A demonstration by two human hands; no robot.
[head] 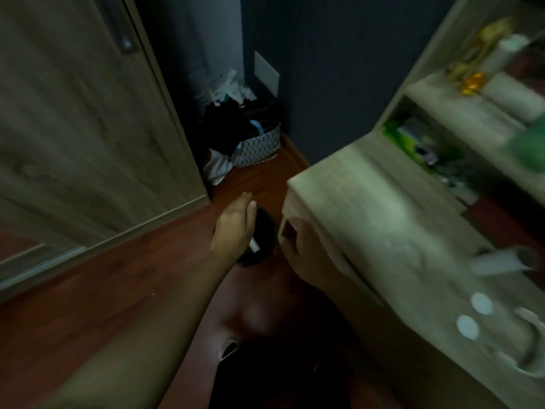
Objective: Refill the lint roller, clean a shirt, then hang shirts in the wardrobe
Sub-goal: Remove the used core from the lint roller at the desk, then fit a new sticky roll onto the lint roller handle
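Observation:
The view is dim and blurred. My left hand (236, 222) reaches palm down, fingers straight, over a small black bin (267, 228) on the floor. A short white piece (254, 246) shows just under the palm; whether the hand grips it I cannot tell. My right hand (298, 243) is curled around the near corner of a pale wooden desk (383, 216). On the desk at the right lie a pale paper roll (501, 262) and a white curved handle (530, 346). The wardrobe's wooden sliding door (88, 128) fills the left side. No shirt is identifiable.
A patterned laundry basket (259, 149) heaped with dark and white clothes stands in the far corner between wardrobe and dark wall. Open shelves (472, 113) with clutter rise behind the desk. Two white discs (481, 303) lie on the desk. The floor is reddish wood (118, 290).

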